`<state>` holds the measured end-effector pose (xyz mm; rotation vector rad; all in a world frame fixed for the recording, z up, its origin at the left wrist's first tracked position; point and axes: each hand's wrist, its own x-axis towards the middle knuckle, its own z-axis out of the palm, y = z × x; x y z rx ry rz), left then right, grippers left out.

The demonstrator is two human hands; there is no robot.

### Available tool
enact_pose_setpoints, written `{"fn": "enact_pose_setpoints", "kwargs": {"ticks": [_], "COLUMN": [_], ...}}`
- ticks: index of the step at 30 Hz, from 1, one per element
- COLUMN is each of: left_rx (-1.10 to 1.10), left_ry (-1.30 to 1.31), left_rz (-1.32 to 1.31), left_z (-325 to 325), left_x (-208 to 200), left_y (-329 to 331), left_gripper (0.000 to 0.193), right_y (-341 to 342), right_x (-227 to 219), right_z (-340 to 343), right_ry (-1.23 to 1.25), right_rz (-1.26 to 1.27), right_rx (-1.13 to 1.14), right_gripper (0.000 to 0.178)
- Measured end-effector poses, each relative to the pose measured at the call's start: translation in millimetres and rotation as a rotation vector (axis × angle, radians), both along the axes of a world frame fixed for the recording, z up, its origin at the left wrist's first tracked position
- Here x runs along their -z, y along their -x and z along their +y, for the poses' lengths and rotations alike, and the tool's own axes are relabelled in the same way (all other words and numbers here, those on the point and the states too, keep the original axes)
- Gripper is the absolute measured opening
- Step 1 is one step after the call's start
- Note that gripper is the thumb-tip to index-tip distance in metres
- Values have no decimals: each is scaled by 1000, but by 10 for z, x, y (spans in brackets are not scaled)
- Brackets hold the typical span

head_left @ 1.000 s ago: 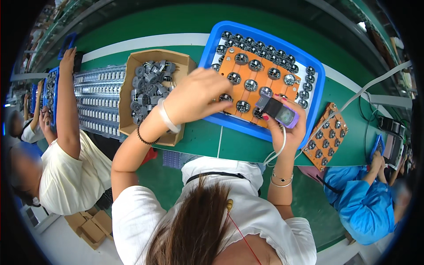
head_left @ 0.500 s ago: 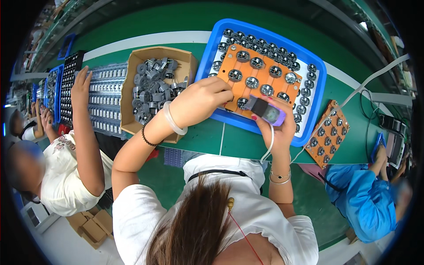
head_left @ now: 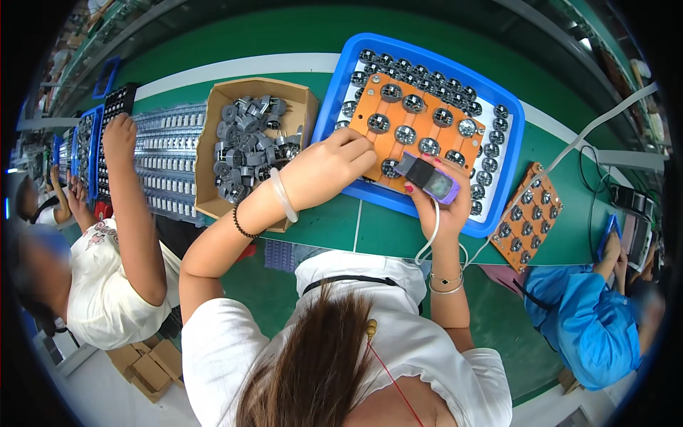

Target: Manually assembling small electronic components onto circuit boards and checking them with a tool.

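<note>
My right hand (head_left: 452, 196) is wrapped round a purple handheld device (head_left: 442, 186) with a dark front part and a white cable. The device's front end points left, close to a round black part (head_left: 390, 168) in the lower row of an orange board (head_left: 386, 136). The board carries rows of these round parts and rests tilted over a blue tray (head_left: 521, 146). At the board's lower left edge, my left hand (head_left: 331, 169) has its fingers bent and closed on it. The fingertips partly hide that edge.
Left of the tray, a cardboard box (head_left: 302, 96) holds many grey cylindrical parts (head_left: 245, 142). Clear plastic trays (head_left: 167, 160) stand further left, beside a co-worker's raised hand (head_left: 119, 135). A second orange board (head_left: 528, 217) lies right, near cables and a person in blue (head_left: 583, 320).
The device in my right hand has shifted very slightly and tilts a little differently. My left hand stays at the board edge. The left co-worker's hand has moved left and closed.
</note>
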<state>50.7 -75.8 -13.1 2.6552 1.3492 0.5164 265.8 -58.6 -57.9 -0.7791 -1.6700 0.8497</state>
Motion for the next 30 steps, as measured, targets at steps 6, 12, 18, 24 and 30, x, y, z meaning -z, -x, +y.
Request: {"fn": "enact_pose_setpoints", "kwargs": {"ticks": [6, 12, 18, 24, 30], "left_rx": [6, 37, 16, -5, -21], "left_ry": [-4, 38, 104, 116, 33], "left_rz": [-55, -55, -79, -186, -279], "left_z": [8, 49, 65, 32, -36], "left_x": [19, 28, -68, -102, -351], "left_y": [12, 58, 42, 28, -93], "left_gripper": [19, 22, 24, 20, 19], "right_y": [28, 48, 46, 32, 4], "right_x": [3, 19, 6, -17, -268], "right_z": [3, 13, 28, 36, 14], "right_ry": [-1, -13, -24, -47, -181], "right_rz": [18, 38, 26, 6, -193], "right_rx": [27, 43, 56, 25, -43], "right_gripper": [47, 48, 49, 47, 47]}}
